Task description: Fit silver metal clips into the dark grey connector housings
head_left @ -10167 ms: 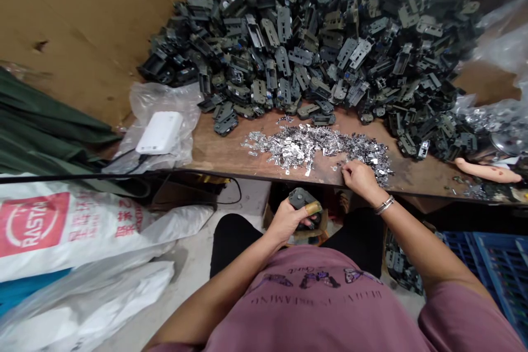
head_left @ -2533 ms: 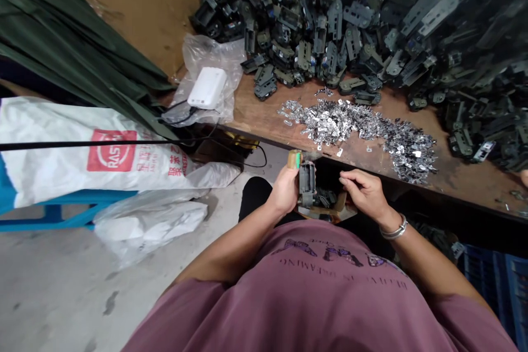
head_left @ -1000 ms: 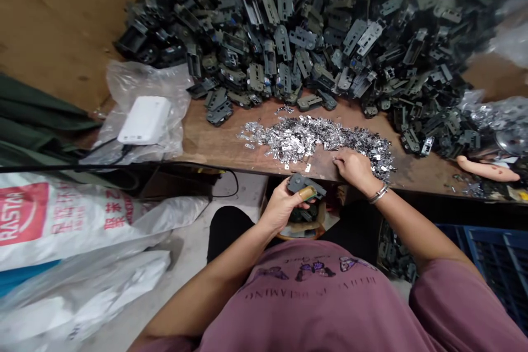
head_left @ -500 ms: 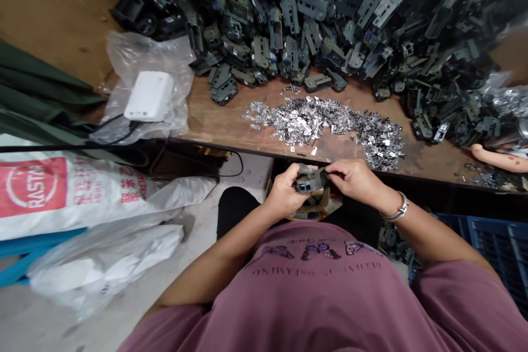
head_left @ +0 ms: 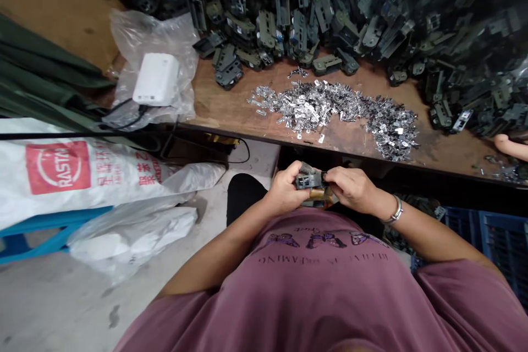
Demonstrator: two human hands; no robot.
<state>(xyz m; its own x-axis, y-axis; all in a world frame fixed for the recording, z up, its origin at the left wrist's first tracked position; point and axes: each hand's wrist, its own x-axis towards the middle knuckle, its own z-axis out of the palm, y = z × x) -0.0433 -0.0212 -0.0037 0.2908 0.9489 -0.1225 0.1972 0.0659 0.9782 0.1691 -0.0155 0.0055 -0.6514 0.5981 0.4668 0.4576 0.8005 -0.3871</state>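
My left hand (head_left: 285, 189) is closed around a dark grey plastic part (head_left: 308, 178), held above my lap just in front of the table edge. Slots show on the side of the part that faces me. At the part's right end, the fingertips of my right hand (head_left: 350, 188) are pinched together; whatever sits between them is hidden. On the table beyond my hands lies a heap of small shiny metal pieces (head_left: 309, 107). Behind it rises a large pile of similar dark grey plastic parts (head_left: 299, 30).
A white box-shaped device (head_left: 157, 78) with a black cable rests on clear plastic at the left. Below it lie a printed white sack (head_left: 58, 168) and a blue stool (head_left: 78, 221). Blue crates (head_left: 501, 242) stand at lower right. Another person's hand (head_left: 511, 147) shows at the right edge.
The view has shifted, so the table and piles sit higher and farther right. My hands keep hold of the same part, which has turned slightly.
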